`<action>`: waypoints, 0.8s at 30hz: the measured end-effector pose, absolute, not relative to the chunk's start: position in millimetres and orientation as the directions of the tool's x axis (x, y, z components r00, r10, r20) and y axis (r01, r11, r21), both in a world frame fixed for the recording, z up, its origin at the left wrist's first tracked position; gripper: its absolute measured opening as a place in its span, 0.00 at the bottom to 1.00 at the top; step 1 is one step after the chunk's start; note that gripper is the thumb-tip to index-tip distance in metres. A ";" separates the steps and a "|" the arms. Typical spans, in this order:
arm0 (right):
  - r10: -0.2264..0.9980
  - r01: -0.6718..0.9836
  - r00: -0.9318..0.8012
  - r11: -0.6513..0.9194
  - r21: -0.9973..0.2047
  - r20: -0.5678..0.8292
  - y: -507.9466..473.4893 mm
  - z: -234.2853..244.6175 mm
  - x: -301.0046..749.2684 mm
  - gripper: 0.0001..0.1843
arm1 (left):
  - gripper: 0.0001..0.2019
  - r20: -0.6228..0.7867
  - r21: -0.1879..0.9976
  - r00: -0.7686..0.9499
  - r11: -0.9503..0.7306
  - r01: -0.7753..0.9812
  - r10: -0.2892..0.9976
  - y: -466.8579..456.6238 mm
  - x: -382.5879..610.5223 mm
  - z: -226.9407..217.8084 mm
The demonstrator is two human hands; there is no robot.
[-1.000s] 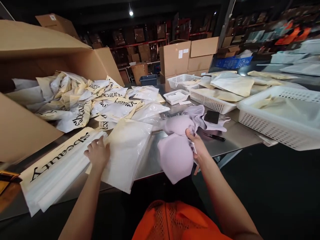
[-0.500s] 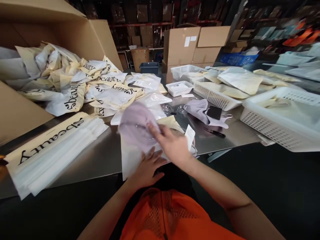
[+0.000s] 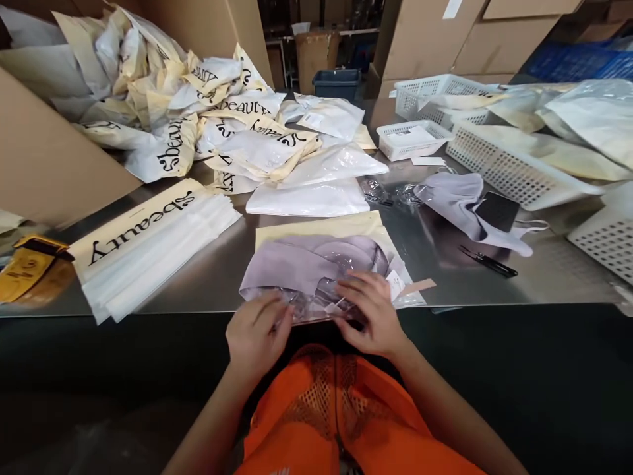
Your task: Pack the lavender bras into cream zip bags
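A lilac bra (image 3: 291, 264), folded and with clear plastic (image 3: 316, 305) along its near side, lies on a cream-and-white mailing bag (image 3: 321, 227) at the table's front edge. My left hand (image 3: 257, 333) is closed at the near left corner, its bent fingers and thumb pinching the plastic. On the right part of the bra rest the fingers of my right hand (image 3: 373, 310), with the thumb spread away toward the table edge. A white tag (image 3: 395, 284) and a beige strip (image 3: 418, 287) stick out beside that hand.
Left, a stack of "beauty" bags (image 3: 158, 231) lies before a big carton (image 3: 54, 165) with filled bags spilling out. Right are another lilac bra (image 3: 452, 201), a dark flat object (image 3: 499, 210), black snips (image 3: 489, 262) and white baskets (image 3: 524, 175). A yellow item (image 3: 30, 267) sits far left.
The lilac bra, raised and blurred before, now lies flat on the bag. My right hand has drawn back from over it, and my left hand has moved to its near left corner. The view has tilted down.
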State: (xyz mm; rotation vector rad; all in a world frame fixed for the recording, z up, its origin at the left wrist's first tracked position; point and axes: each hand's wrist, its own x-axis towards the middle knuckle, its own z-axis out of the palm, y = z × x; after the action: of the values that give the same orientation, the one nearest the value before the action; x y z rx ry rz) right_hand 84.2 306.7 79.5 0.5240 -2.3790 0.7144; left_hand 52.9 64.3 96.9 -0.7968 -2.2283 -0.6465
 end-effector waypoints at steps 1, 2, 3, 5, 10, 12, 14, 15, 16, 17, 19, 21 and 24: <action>-0.073 -0.454 -0.746 0.783 -0.425 0.662 312.5 82.8 84.5 0.17 | 0.03 0.710 0.202 -0.595 0.700 0.685 0.377 66.9 44.2 97.9; 0.035 -0.377 -0.755 0.795 -0.476 0.655 317.8 85.6 83.2 0.17 | 0.08 0.670 0.189 -0.612 0.702 0.687 0.419 71.3 36.1 97.0; 0.112 -0.288 -0.774 0.814 -0.505 0.623 322.5 87.6 80.1 0.16 | 0.13 0.609 0.174 -0.633 0.698 0.694 0.477 77.2 29.2 94.6; 0.160 -0.135 -0.839 0.864 -0.485 0.519 329.1 88.9 69.8 0.19 | 0.19 0.476 0.137 -0.659 0.691 0.710 0.582 91.0 20.8 86.7; 0.160 -0.082 -0.911 0.833 -0.548 0.380 331.6 87.4 46.6 0.11 | 0.09 0.554 0.203 -0.633 0.650 0.732 0.541 106.1 21.3 69.7; 0.321 -0.021 -0.879 0.712 -0.701 0.353 332.4 90.1 45.1 0.10 | 0.07 0.620 0.245 -0.633 0.651 0.718 0.464 98.2 21.3 68.0; 0.512 0.021 -0.809 0.515 -0.857 0.288 336.7 95.1 45.9 0.13 | 0.08 0.641 0.262 -0.649 0.677 0.688 0.411 85.8 19.4 67.7; 0.592 0.014 -0.767 0.402 -0.915 0.248 340.1 98.2 46.4 0.15 | 0.09 0.636 0.270 -0.664 0.693 0.669 0.393 79.5 18.1 67.8; 0.654 -0.013 -0.725 0.300 -0.954 0.216 344.2 101.7 46.7 0.18 | 0.09 0.625 0.282 -0.684 0.708 0.647 0.377 73.9 17.0 68.0; 0.702 -0.057 -0.686 0.214 -0.975 0.194 348.4 105.5 46.9 0.19 | 0.10 0.609 0.301 -0.707 0.719 0.626 0.360 69.7 16.2 68.5; 0.772 -0.155 -0.611 0.099 -0.983 0.174 355.0 113.6 48.6 0.21 | 0.10 0.590 0.376 -0.745 0.710 0.596 0.313 67.2 16.4 71.0; 0.801 -0.250 -0.571 0.040 -0.967 0.181 354.4 121.2 54.3 0.22 | 0.13 0.551 0.535 -0.802 0.640 0.552 0.231 73.8 20.2 76.2; 0.714 -0.343 -0.659 -0.002 -0.939 0.239 332.9 127.3 73.6 0.20 | 0.29 0.306 0.913 -0.929 0.213 0.349 0.209 94.6 31.6 89.5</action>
State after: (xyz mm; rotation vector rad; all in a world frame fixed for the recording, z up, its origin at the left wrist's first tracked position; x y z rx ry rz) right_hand 73.6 332.9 127.3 -0.3980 -1.5142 1.7613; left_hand 31.6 94.6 89.5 -0.5439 -2.3531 -1.8216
